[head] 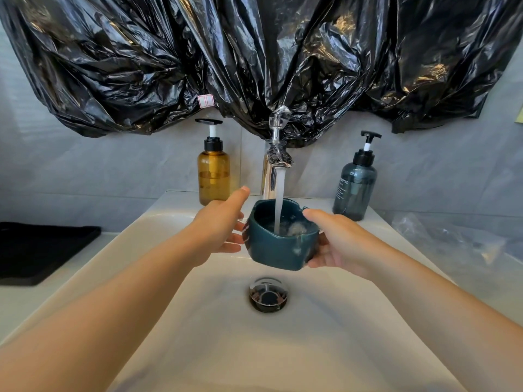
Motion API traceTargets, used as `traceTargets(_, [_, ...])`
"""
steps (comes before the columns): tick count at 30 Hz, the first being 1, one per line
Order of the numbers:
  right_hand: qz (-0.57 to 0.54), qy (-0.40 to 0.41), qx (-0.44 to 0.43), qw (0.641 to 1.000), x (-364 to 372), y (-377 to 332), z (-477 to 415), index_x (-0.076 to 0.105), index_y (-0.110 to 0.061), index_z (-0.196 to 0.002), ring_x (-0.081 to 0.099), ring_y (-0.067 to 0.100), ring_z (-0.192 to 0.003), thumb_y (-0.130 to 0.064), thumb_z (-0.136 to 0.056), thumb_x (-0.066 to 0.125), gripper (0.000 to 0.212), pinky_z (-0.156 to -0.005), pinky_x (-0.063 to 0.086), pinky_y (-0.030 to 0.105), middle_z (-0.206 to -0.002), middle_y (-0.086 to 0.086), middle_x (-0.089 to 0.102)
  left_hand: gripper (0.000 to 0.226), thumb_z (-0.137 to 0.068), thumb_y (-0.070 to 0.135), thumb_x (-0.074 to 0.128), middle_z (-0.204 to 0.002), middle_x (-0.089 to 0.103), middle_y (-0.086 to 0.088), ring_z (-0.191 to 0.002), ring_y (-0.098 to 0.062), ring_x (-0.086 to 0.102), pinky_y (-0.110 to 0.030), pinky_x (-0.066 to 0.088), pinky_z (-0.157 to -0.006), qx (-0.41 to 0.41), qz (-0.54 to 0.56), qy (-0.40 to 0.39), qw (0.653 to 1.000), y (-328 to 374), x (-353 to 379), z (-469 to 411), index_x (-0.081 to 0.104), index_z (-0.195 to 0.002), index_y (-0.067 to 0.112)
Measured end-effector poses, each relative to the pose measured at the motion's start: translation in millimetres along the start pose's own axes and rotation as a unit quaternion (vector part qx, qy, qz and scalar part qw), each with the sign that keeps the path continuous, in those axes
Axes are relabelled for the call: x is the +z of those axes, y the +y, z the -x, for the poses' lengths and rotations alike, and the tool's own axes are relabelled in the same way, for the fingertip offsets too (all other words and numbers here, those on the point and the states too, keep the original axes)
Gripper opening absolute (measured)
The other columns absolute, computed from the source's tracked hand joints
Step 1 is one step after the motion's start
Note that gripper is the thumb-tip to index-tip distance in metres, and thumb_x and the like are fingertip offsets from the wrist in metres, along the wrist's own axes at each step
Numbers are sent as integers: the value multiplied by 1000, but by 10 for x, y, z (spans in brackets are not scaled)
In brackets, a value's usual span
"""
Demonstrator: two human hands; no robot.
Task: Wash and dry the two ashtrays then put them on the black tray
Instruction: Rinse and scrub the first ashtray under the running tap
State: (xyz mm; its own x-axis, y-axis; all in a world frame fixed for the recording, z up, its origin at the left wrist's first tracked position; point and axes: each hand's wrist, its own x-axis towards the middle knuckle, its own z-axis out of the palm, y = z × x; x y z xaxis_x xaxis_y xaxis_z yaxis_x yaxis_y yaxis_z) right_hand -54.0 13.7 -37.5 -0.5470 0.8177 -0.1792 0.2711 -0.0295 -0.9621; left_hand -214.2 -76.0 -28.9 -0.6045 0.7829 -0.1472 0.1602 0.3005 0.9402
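The sink (198,335) lies open in front; the tap (273,165), amber bottle (213,176) and grey bottle (355,190) line its back rim.

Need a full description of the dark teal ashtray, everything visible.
The ashtray is a deep, squarish bowl with rounded corners, dark teal, glossy like glazed ceramic, with a notch in its far rim. It is held above the sink basin, roughly upright. Water from the faucet runs into it and churns inside. The right hand grips its right side, thumb over the rim; straight fingers of the left hand touch its left wall.
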Motion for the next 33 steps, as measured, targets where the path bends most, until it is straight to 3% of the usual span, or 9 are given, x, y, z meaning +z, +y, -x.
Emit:
traceTargets(4, [-17,12,-13,1000,26,-19,-22,61,-14,-119,72,27,-79,-37,-102,43,34,-50,54,24,-106,16,71,58,-93,60,42,-117,63,-16,-96,-33,69,-37,60,-73,-50,55,-82,994,-9,-31,18,51,-121,10])
traceTargets(10, [-7,-4,11,1000,-30,4,-14,59,-14,-121,69,23,-70,-40,-103,39,37,-55,54,26,-104,15,70,52,-87,40,65,-104,69,-20,-88,-32,72,-38,62,-67,-121,167,-171,963,-17,-84,34,54,-121,2])
traceTargets(15, [12,-30,6,999,-73,-14,-9,62,-14,-118,68,24,-67,-47,-102,38,44,-65,57,33,-96,15,67,44,-87,36,66,-108,68,-19,-90,-33,71,-38,61,-69,-101,145,-167,970,-47,-56,29,54,-119,8])
traceTargets(18, [78,41,-85,993,-134,-76,-44,60,-16,-119,69,24,-92,-46,-101,41,41,-83,59,42,-109,8,67,43,-85,36,68,-109,69,-18,-90,-32,72,-41,61,-75,-57,128,-124,982,-70,-40,-16,56,-117,10])
traceTargets(21, [159,154,-255,941,-172,-224,-53,51,-19,-138,51,10,-123,-36,-100,46,41,-104,43,33,-137,-4,54,41,-84,38,70,-105,70,-16,-88,-30,72,-40,61,-74,-25,102,-95,990,-93,-42,-38,59,-111,10])
traceTargets(23, [195,158,-336,908,-140,-410,-33,45,-19,-144,44,5,-129,-30,-102,44,44,-104,32,22,-144,-6,48,40,-83,37,71,-99,71,-15,-83,-28,73,-37,62,-69,-13,94,-86,992,-98,-37,-43,60,-108,9])
traceTargets(25, [235,149,-390,878,-88,-635,-63,39,-20,-148,38,8,-137,-29,-103,43,47,-110,30,25,-151,-5,41,41,-82,37,72,-94,72,-14,-78,-25,74,-34,62,-65,-5,83,-81,993,-95,-33,-41,61,-107,6])
traceTargets(28, [296,139,-434,840,10,-940,-177,31,-19,-152,29,9,-143,-28,-103,41,51,-114,25,26,-157,-4,32,45,-80,37,73,-94,73,-14,-77,-25,74,-33,62,-64,4,66,-74,995,-95,-38,-45,61,-108,4])
traceTargets(33, [348,145,-436,817,86,-1065,-353,36,-14,-150,30,11,-143,-24,-103,40,48,-111,21,20,-156,-1,35,45,-78,36,76,-93,73,-12,-77,-23,74,-31,61,-62,24,47,-55,997,-107,-43,-55,61,-106,3])
